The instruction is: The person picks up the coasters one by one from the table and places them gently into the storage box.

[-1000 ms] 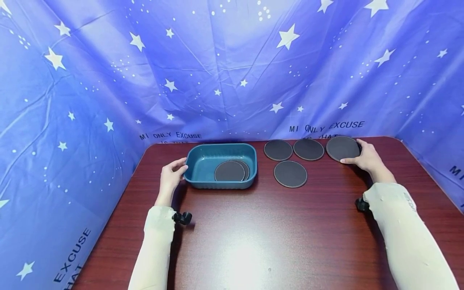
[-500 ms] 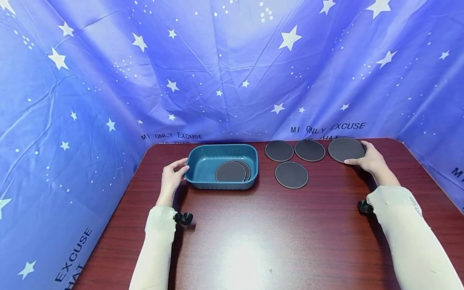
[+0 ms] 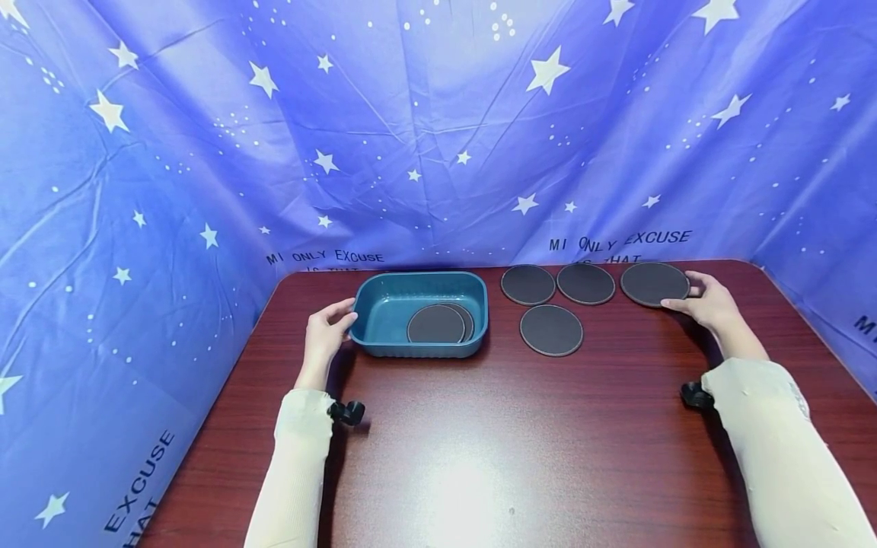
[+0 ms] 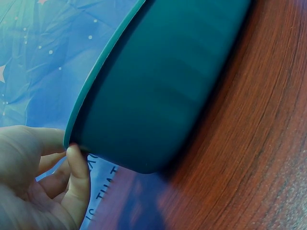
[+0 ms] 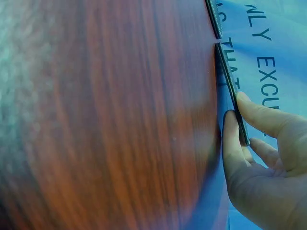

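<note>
A teal plastic basin [image 3: 418, 350] stands at the back left of the table, with my left hand [image 3: 325, 332] at its left end. In the left wrist view, thumb and forefinger pinch the basin's rim [image 4: 103, 60]. Two dark round coasters [image 3: 435, 324] lie overlapping inside it. At the back right, my right hand [image 3: 709, 306] holds another dark round coaster [image 3: 654, 284] by its right edge. The right wrist view shows this coaster [image 5: 227, 72] edge-on between thumb and fingers, its held end seeming slightly raised.
Three more dark coasters lie between basin and right hand: a left one [image 3: 527, 285], a middle one [image 3: 585, 284] and a nearer one [image 3: 551, 330]. The reddish-brown wooden table [image 3: 521, 434] ends at a blue star-patterned curtain [image 3: 438, 152] behind and at the sides.
My right hand has shifted right and slightly toward me, its fingers now farther out on the coaster's edge. That coaster looks flatter than before. My left hand stays on the basin.
</note>
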Action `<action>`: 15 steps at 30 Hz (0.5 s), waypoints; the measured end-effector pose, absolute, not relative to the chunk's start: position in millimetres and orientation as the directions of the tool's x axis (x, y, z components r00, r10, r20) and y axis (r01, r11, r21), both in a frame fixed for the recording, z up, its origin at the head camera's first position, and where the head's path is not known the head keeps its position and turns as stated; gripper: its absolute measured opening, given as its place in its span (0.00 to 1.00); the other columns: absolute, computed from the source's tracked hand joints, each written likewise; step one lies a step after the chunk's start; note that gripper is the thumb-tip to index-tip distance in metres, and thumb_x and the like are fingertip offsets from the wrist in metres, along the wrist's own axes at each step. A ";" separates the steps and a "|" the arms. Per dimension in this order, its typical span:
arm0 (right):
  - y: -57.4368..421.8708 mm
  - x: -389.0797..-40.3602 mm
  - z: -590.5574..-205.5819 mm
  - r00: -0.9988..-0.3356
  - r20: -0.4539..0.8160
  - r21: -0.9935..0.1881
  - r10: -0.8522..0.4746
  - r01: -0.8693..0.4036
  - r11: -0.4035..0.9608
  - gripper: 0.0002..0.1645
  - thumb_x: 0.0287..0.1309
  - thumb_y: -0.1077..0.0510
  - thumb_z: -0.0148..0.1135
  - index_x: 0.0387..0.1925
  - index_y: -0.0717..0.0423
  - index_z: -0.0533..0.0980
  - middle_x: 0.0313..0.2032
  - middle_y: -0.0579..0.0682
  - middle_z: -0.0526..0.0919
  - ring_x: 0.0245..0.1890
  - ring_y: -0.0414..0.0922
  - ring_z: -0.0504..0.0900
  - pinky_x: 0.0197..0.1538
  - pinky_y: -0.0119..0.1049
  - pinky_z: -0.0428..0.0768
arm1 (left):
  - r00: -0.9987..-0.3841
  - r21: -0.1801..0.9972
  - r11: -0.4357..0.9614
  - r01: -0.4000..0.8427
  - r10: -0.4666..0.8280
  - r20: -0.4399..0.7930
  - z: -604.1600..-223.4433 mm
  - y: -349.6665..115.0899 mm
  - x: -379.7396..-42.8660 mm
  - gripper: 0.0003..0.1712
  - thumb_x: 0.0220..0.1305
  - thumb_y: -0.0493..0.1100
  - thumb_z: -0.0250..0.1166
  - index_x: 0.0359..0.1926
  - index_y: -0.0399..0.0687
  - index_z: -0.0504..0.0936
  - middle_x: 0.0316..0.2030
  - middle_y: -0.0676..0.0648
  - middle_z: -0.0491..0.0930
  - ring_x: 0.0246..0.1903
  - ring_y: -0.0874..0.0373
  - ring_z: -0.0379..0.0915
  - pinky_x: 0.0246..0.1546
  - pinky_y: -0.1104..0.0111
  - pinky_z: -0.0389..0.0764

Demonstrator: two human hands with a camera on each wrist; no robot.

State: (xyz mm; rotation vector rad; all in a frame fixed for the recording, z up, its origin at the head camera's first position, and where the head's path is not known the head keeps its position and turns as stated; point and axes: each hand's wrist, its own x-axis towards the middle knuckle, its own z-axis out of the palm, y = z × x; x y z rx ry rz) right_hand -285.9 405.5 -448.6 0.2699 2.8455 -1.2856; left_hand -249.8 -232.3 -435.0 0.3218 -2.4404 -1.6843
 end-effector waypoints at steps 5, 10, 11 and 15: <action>406.2 -283.3 -447.6 -0.982 -0.119 -0.862 0.145 0.174 0.477 0.56 0.59 0.62 0.69 0.76 0.70 0.43 0.27 0.25 0.72 0.27 0.20 0.74 0.34 0.19 0.81 | -0.964 0.934 0.346 -0.086 -0.267 0.010 -435.6 -232.1 -249.7 0.21 0.67 0.36 0.64 0.61 0.42 0.81 0.54 0.33 0.80 0.23 0.72 0.72 0.23 0.80 0.76; 405.3 -279.4 -447.1 -0.974 -0.169 -0.946 0.153 0.203 0.251 0.56 0.58 0.67 0.68 0.77 0.65 0.42 0.25 0.24 0.77 0.26 0.22 0.79 0.34 0.19 0.81 | -0.962 0.934 0.348 -0.084 -0.272 0.015 -436.8 -231.7 -249.3 0.20 0.67 0.36 0.64 0.60 0.42 0.81 0.53 0.33 0.80 0.22 0.72 0.71 0.23 0.80 0.76; 404.6 -278.4 -446.8 -0.971 -0.181 -0.963 0.155 0.207 0.173 0.57 0.57 0.68 0.68 0.78 0.63 0.43 0.24 0.26 0.78 0.26 0.23 0.80 0.33 0.19 0.82 | -0.962 0.934 0.347 -0.084 -0.272 0.014 -437.1 -231.6 -249.3 0.20 0.67 0.36 0.64 0.60 0.42 0.81 0.54 0.33 0.81 0.22 0.73 0.72 0.23 0.79 0.77; 401.1 -274.8 -445.4 -0.966 -0.206 -0.976 0.157 0.191 -0.109 0.58 0.56 0.74 0.66 0.79 0.59 0.43 0.23 0.35 0.82 0.25 0.30 0.84 0.33 0.22 0.83 | -0.962 0.934 0.347 -0.089 -0.273 0.009 -437.5 -231.6 -249.7 0.20 0.68 0.36 0.64 0.60 0.42 0.81 0.54 0.33 0.81 0.23 0.72 0.73 0.24 0.79 0.78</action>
